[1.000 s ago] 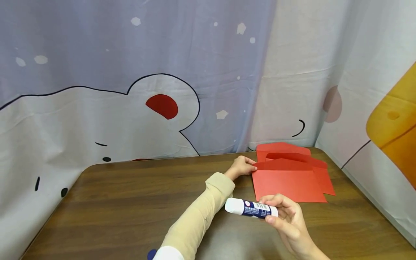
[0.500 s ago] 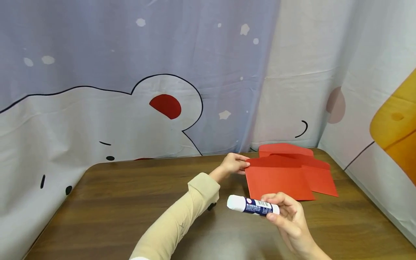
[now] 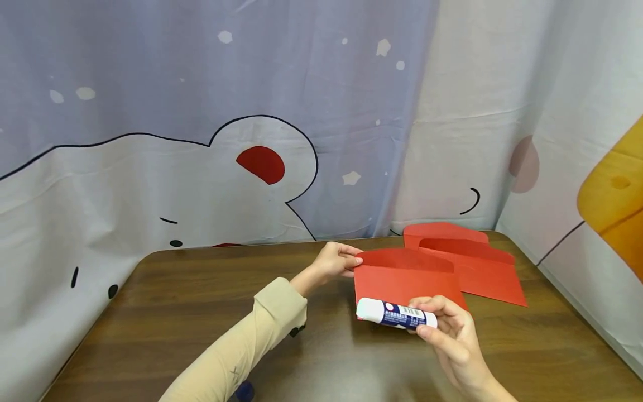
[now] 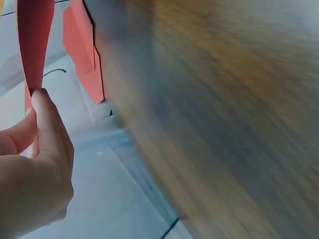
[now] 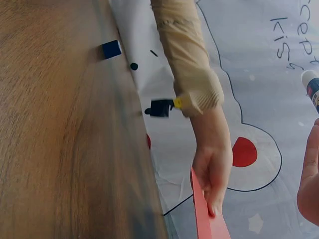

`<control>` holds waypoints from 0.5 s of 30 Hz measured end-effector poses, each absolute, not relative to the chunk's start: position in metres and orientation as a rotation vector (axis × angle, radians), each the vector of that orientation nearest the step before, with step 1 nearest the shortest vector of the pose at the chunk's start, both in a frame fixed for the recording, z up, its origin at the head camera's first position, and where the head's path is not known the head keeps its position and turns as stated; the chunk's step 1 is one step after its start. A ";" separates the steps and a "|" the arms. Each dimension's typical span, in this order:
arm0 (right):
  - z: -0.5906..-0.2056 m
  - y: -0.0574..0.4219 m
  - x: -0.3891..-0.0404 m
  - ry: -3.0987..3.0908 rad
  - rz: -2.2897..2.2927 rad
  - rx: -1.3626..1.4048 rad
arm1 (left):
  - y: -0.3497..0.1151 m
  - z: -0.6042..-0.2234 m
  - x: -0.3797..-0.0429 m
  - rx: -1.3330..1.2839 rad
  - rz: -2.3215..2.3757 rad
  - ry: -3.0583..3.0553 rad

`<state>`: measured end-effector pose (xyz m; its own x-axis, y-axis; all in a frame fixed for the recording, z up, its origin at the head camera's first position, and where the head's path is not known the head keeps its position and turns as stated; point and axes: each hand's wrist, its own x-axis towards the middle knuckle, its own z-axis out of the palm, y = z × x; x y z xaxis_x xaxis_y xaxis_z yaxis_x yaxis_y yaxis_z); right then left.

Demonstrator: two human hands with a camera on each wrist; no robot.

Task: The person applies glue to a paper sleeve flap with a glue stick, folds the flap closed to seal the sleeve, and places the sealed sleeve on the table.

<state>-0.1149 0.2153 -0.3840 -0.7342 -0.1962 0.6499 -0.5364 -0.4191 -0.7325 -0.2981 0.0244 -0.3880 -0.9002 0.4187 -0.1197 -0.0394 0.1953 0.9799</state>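
Note:
My left hand pinches a red paper envelope by its upper left corner, thumb on the front. The envelope's flap stands unfolded along the top. In the left wrist view, the envelope hangs from the fingertips, away from the other envelopes. My right hand holds a glue stick between thumb and fingers, its white end pointing left. The stick overlaps the envelope's lower edge in the head view. At the right wrist view's edge, only part of the glue stick shows.
Two more red envelopes lie overlapped at the table's back right corner, flaps unfolded. A dark blue cap-like piece stands on the wooden table near the left forearm. A printed curtain hangs behind the table.
My left hand has drawn the top envelope leftward and toward me, off the other two. The glue stick has stayed nearly still in my right hand.

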 end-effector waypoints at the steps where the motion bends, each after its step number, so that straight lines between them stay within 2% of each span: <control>1: -0.384 0.216 -0.115 -1.551 2.253 1.017 | 0.020 -0.388 -0.296 0.358 1.744 2.115; 15: -0.385 0.225 -0.116 -1.640 2.249 0.967 | -0.040 -0.395 -0.263 0.399 1.577 2.118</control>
